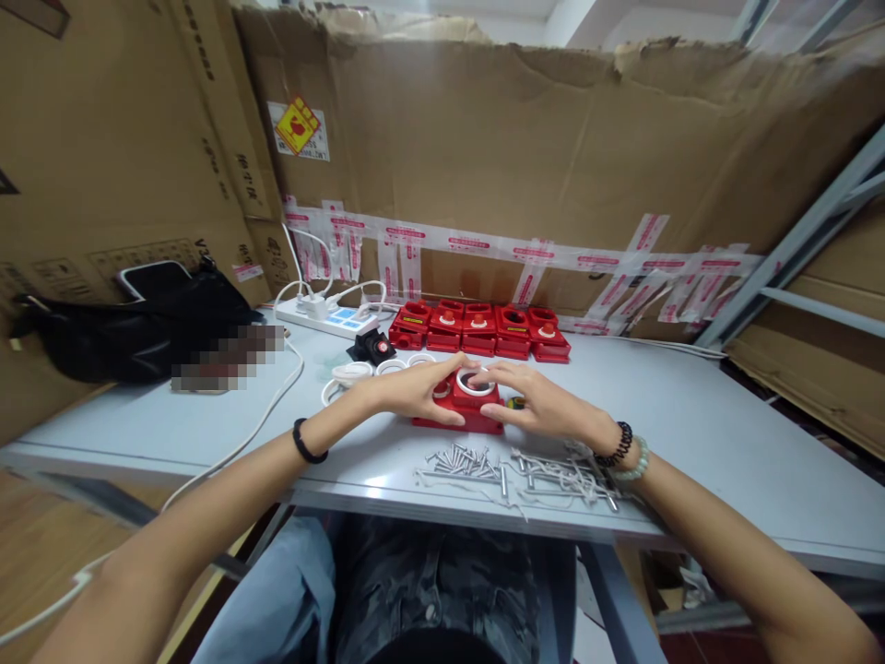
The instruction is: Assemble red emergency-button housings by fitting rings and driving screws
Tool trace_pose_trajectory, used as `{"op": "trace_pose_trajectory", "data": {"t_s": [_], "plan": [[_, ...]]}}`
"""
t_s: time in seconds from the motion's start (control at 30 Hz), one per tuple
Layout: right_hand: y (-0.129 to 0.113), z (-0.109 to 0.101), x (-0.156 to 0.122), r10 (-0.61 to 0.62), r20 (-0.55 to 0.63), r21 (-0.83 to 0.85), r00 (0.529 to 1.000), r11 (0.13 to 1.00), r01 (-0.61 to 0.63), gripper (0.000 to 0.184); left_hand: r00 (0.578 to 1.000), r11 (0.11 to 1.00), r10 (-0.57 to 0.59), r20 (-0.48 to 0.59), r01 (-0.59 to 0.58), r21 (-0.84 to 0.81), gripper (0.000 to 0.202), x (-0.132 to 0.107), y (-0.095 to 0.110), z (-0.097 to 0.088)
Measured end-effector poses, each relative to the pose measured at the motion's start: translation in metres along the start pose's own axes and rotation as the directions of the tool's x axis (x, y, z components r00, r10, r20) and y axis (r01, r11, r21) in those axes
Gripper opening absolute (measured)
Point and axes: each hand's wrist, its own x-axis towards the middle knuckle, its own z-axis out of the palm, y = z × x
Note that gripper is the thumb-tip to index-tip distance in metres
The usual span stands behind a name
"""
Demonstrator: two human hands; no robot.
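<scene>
Left hand (415, 392): fingers loosely curled over the left side of the red housing (465, 412), holding it.
Right hand (539, 403): fingers spread, gripping the housing's right side, with fingertips at its white ring (476, 394).
Housing position: on the bench (691, 415), just behind the screws (462, 458).
Hidden: both housing sides, under the hands. Small object by the right thumb is unclear.

Cardboard sheets (553, 138) (taped, torn) wall a grey table (725, 415).
</scene>
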Motion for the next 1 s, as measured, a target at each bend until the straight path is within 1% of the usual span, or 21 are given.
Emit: {"op": "trace_pose_trajectory", "data": {"t_s": [0.2, 0.37, 0.47, 0.53, 0.57, 0.63, 0.7, 0.77, 0.83, 0.93, 1.0], "plan": [[0.002, 0.002, -0.001, 0.018, -0.020, -0.034, 1.000, 0.999, -0.019, 0.035, 1.000, 1.000, -0.005, -0.003, 0.005, 0.004, 0.072, -0.001, 0.000, 0.000], [-0.001, 0.004, 0.001, 0.027, -0.037, -0.019, 0.999, 0.999, -0.027, 0.034, 1.000, 0.999, -0.027, -0.007, 0.028, 0.035, 0.070, 0.000, 0.000, 0.000], [-0.002, -0.004, 0.000, 0.050, -0.085, -0.020, 0.995, 0.998, -0.052, 0.045, 0.999, 0.998, -0.044, 0.000, 0.044, 0.047, 0.071, 0.000, 0.000, 0.000], [0.000, -0.016, -0.003, 0.108, -0.128, -0.036, 0.986, 0.993, -0.114, 0.050, 0.999, 0.999, -0.033, -0.001, 0.033, 0.031, 0.073, 0.000, 0.001, -0.001], [0.003, -0.022, -0.006, 0.147, -0.125, -0.046, 0.981, 0.987, -0.154, 0.049, 1.000, 1.000, -0.024, 0.001, 0.024, 0.020, 0.074, -0.001, 0.001, -0.001], [0.012, -0.035, -0.013, 0.272, -0.041, -0.078, 0.961, 0.958, -0.275, 0.047, 1.000, 1.000, -0.018, 0.008, 0.018, 0.004, 0.075, -0.001, 0.001, -0.001], [0.023, -0.043, -0.021, 0.397, 0.060, -0.113, 0.916, 0.914, -0.389, 0.057, 1.000, 1.000, -0.026, 0.011, 0.026, 0.000, 0.075, -0.001, 0.002, -0.002], [0.031, -0.047, -0.027, 0.477, 0.154, -0.153, 0.865, 0.877, -0.456, 0.065, 0.999, 0.999, -0.038, 0.015, 0.038, 0.003, 0.076, -0.001, 0.002, -0.002], [0.033, -0.047, -0.030, 0.507, 0.187, -0.179, 0.841, 0.860, -0.479, 0.067, 0.999, 0.999, -0.042, 0.016, 0.042, 0.000, 0.076, 0.000, 0.002, -0.002], [0.027, -0.045, -0.030, 0.517, 0.180, -0.197, 0.837, 0.852, -0.484, 0.060, 0.999, 0.999, -0.033, 0.015, 0.033, -0.010, 0.075, 0.000, 0.002, -0.002], [0.024, -0.041, -0.029, 0.532, 0.207, -0.206, 0.821, 0.844, -0.495, 0.057, 0.999, 0.999, -0.029, 0.017, 0.030, -0.015, 0.076, 0.000, 0.001, -0.002]]}}
